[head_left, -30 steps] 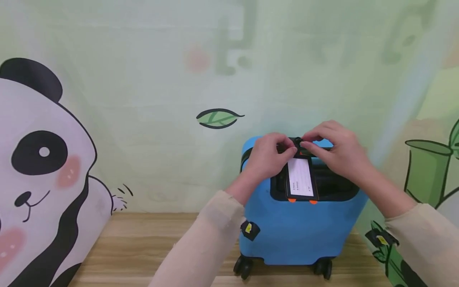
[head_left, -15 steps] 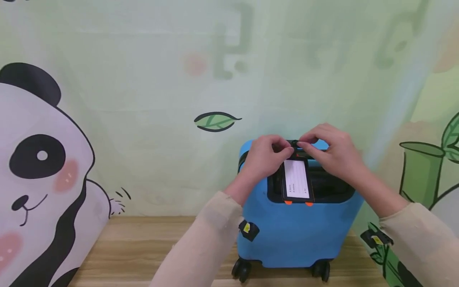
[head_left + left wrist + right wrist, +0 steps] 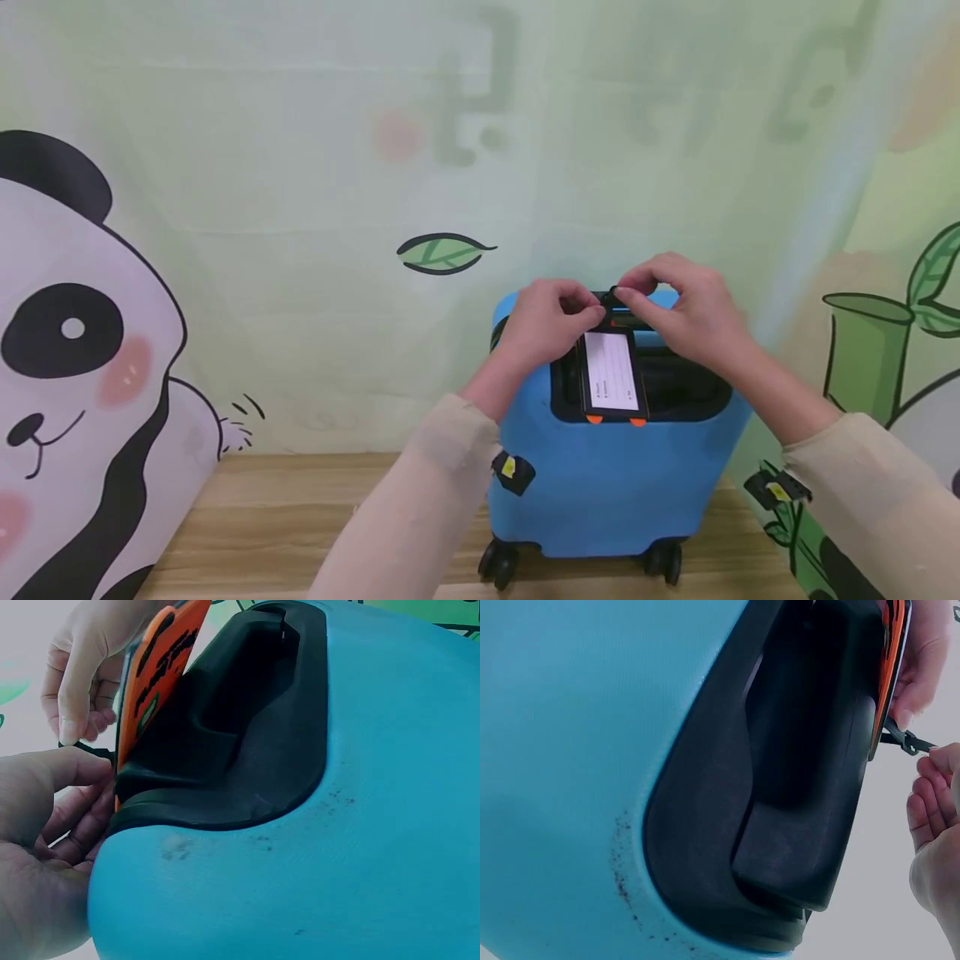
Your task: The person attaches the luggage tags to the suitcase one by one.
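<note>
A blue suitcase (image 3: pixel 600 492) stands upright with a black recessed handle area (image 3: pixel 686 387) on its top. Against this hangs a luggage tag (image 3: pixel 611 371), white card facing the head camera, its orange back (image 3: pixel 161 675) turned toward the suitcase in the left wrist view. My left hand (image 3: pixel 551 321) pinches the tag's black strap close to the tag. On the other side, my right hand (image 3: pixel 682 312) pinches the strap's end between thumb and index finger. In the right wrist view, a small buckle (image 3: pixel 910 742) shows on the strap between both hands' fingertips.
The suitcase's black wheels (image 3: pixel 498 565) rest on a wood-grain surface (image 3: pixel 300 517). Close behind is a pale green backdrop (image 3: pixel 300 167) printed with a panda (image 3: pixel 67 333), a leaf and bamboo.
The whole scene, hands included, has shifted slightly left in the head view. Both hands keep their pinch on the strap, with the right fingertips moving only slightly.
</note>
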`<state>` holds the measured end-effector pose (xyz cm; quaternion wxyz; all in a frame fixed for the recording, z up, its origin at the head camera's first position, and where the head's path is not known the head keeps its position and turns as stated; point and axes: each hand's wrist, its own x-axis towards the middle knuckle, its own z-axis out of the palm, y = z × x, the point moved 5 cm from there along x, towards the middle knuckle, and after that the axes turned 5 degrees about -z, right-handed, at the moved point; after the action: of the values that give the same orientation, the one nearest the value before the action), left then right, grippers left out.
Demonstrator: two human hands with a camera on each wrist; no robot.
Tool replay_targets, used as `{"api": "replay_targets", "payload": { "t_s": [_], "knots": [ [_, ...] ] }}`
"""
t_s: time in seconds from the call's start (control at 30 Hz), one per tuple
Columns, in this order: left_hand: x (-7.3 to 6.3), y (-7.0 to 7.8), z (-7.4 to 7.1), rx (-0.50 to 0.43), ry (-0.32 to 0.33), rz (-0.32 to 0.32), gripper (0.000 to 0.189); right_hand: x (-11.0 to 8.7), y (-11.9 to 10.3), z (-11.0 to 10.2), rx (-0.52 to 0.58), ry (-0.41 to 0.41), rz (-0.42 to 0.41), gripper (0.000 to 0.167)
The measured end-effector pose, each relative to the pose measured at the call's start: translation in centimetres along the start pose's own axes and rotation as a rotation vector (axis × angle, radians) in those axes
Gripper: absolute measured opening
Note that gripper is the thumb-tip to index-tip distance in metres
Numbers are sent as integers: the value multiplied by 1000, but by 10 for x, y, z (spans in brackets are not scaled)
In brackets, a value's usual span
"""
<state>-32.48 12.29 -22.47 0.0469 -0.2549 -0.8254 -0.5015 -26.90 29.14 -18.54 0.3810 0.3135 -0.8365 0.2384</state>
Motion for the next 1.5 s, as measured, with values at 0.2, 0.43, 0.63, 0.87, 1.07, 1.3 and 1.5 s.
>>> {"api": "replay_targets", "payload": {
  "t_s": [0.2, 0.43, 0.63, 0.87, 1.07, 1.3, 1.5],
  "knots": [
    [4, 5, -7, 22, -20, -26, 15, -1, 2, 0, 19, -14, 44, 9],
    [5, 10, -9, 41, -43, -78, 16, -4, 5, 1, 45, -33, 120, 10],
    [4, 11, -5, 51, -46, -89, 18, -7, 5, 2, 57, -37, 140, 10],
    [2, 8, -5, 38, -52, -70, 16, -7, 2, 5, 58, -14, 85, 8],
    [4, 6, -3, 47, -44, -74, 15, -11, -4, 3, 36, 51, -39, 11],
    [3, 10, -1, 116, -52, -61, 16, -16, -6, -3, 57, 94, -26, 14],
    [0, 9, -3, 115, -47, -54, 15, -18, -4, -2, 124, 69, 39, 13]
  ]
}}
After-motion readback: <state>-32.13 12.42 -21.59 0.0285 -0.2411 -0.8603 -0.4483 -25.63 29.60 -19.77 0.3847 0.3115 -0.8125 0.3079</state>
